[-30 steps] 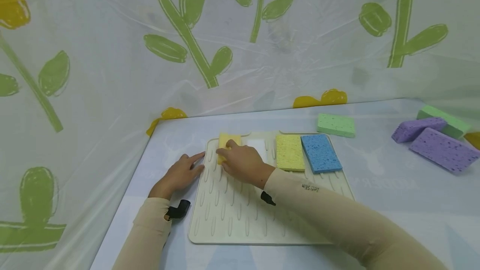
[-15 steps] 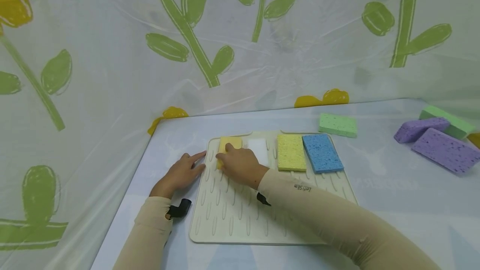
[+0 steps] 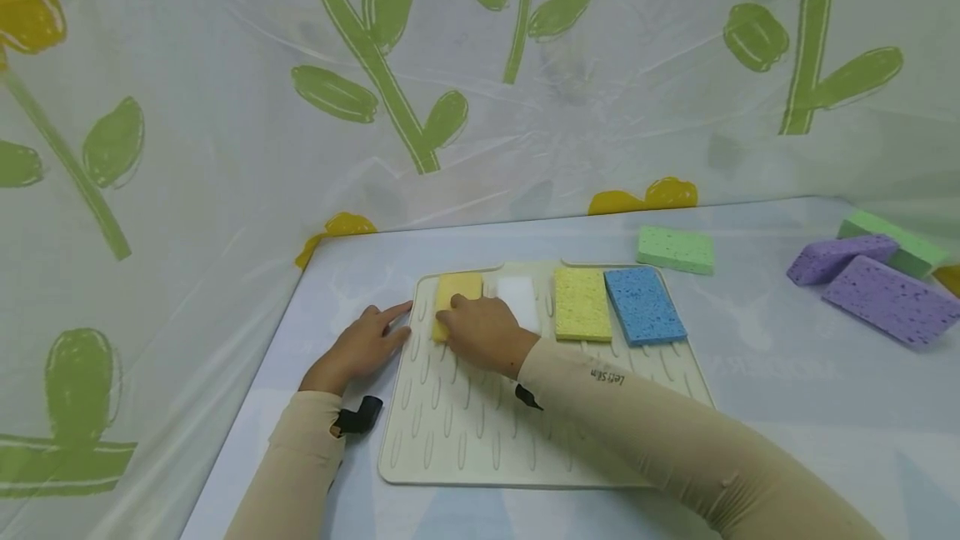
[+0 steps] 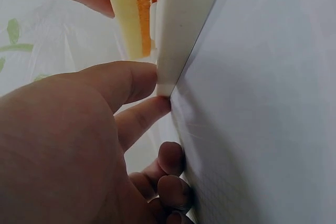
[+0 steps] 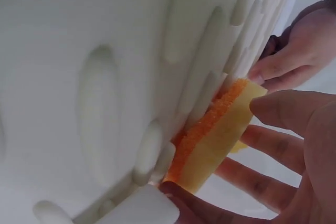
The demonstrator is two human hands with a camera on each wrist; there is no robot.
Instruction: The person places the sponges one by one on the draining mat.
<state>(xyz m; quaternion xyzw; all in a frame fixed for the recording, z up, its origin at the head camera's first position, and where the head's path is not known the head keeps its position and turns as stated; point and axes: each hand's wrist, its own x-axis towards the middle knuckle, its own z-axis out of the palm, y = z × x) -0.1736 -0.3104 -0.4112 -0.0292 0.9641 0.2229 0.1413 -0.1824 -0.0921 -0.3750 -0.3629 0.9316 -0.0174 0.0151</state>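
Observation:
A yellow sponge (image 3: pixel 459 284) with an orange underside lies at the far left of a cream ridged mat (image 3: pixel 442 457). My right hand (image 3: pixel 483 332) spans it; in the right wrist view the thumb lies at one end of the sponge (image 5: pixel 212 137) and fingers reach over the top and the other end. A white block (image 3: pixel 517 300) is beside it, partly behind the hand. My left hand (image 3: pixel 360 348) rests at the mat's left edge. In the left wrist view its thumb and a finger touch the mat's side (image 4: pixel 184 24), its other fingers loosely bent.
A speckled yellow sponge (image 3: pixel 582 304) and a blue sponge (image 3: pixel 645 307) lie on the mat's right part. Behind its corner is a green sponge (image 3: pixel 675 250). Purple sponges (image 3: pixel 892 300) and another green one (image 3: pixel 892 242) are heaped at the far right. A patterned curtain (image 3: pixel 562 132) hangs behind.
The right hand and yellow sponge have shifted slightly toward me. More of the sponge's far end shows now. The left hand has stayed at the mat's edge.

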